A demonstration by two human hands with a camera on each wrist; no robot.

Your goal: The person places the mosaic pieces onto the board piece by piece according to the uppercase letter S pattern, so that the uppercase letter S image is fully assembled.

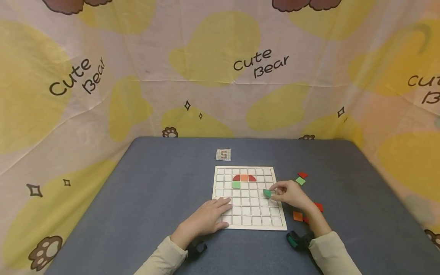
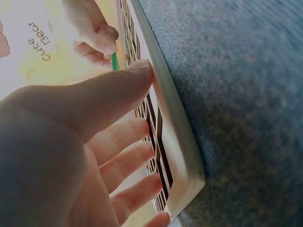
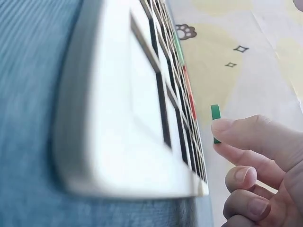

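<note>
A white gridded board (image 1: 256,221) lies on the table. In its upper rows sit an orange square tile (image 1: 244,178) between two red rounded tiles (image 1: 236,178), with a light green square tile (image 1: 236,185) below the left one. My right hand (image 1: 288,194) pinches a dark green tile (image 1: 267,193) with one curved edge, over the board's right side; the right wrist view shows this tile (image 3: 216,111) edge-on between thumb and finger. My left hand (image 1: 210,214) rests on the board's lower left, fingers spread straight, thumb (image 2: 128,82) along the near edge.
Right of the board lie a red tile (image 1: 303,175), a light green tile (image 1: 300,181), an orange square (image 1: 297,216) and more red tiles (image 1: 319,207), partly behind the right forearm. A small card (image 1: 223,154) with a printed grid pattern lies beyond the board.
</note>
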